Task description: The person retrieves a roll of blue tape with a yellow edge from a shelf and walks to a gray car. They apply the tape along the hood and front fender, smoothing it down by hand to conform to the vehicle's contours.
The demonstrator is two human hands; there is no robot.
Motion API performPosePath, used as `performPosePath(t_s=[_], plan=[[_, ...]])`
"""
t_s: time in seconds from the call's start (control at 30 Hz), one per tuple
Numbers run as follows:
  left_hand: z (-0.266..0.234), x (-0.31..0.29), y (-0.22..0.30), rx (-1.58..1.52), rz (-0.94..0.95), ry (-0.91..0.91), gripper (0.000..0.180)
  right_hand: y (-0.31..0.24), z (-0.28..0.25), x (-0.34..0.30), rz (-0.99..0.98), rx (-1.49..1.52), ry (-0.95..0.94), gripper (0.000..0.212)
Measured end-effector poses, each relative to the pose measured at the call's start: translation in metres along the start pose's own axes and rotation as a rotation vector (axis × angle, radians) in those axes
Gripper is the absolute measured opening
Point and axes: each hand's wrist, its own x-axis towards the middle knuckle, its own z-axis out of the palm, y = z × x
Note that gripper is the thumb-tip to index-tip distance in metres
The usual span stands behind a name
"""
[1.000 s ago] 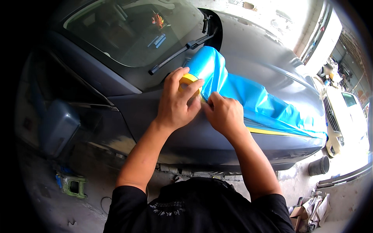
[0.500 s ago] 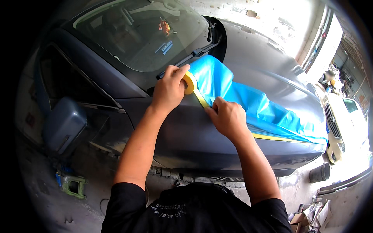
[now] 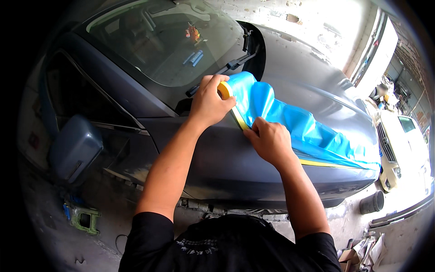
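Observation:
My left hand point(image 3: 210, 102) grips a roll of yellow masking tape point(image 3: 226, 90) near the base of the windshield. From the roll a short strip of tape point(image 3: 240, 120) runs down along the edge of blue plastic film point(image 3: 290, 119). My right hand point(image 3: 271, 140) is closed, thumb and fingertips pinching at the lower end of that strip; its fingertips are partly hidden. The film lies wrinkled over the near side of the dark grey car's hood point(image 3: 299, 72). Farther right, a yellow tape line point(image 3: 321, 163) follows the film's lower edge above the fender point(image 3: 213, 158).
The side mirror point(image 3: 77, 147) juts out on the left. Wiper arms point(image 3: 226, 68) lie below the windshield point(image 3: 167, 45). A green step stool point(image 3: 86, 220) stands at lower left, a dark bucket point(image 3: 372, 202) at right. Beyond is a white vehicle point(image 3: 403, 145); cardboard and paper point(image 3: 362, 254) lie at lower right.
My left hand has moved right and slightly down with the tape roll, turning it more edge-on. My right hand has shifted slightly right and down. The film's upper end has sunk and folded differently.

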Motion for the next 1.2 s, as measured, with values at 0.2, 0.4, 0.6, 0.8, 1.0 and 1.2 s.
performPosePath(t_s=[0.2,0.4,0.6,0.8,1.0,1.2], plan=[[0.004,0.009,-0.023,0.047,0.23,-0.026,0.045,-0.002,0.002,0.001,-0.01,-0.052,0.032,0.033],[0.008,0.007,-0.027,0.167,0.256,-0.056,0.045,-0.009,0.001,0.004,0.042,-0.09,0.011,0.037],[0.01,0.01,-0.026,0.166,0.234,-0.106,0.045,-0.018,-0.002,0.011,0.083,-0.114,-0.014,0.038],[0.01,0.013,-0.031,0.138,0.217,-0.123,0.047,-0.026,-0.003,0.031,0.095,-0.156,-0.087,0.038],[0.007,0.019,-0.033,0.028,0.149,-0.161,0.048,-0.024,0.004,0.063,0.097,-0.15,-0.166,0.037],[0.005,0.036,-0.042,-0.136,-0.073,-0.188,0.031,-0.025,0.012,0.081,0.109,-0.113,-0.181,0.036]])
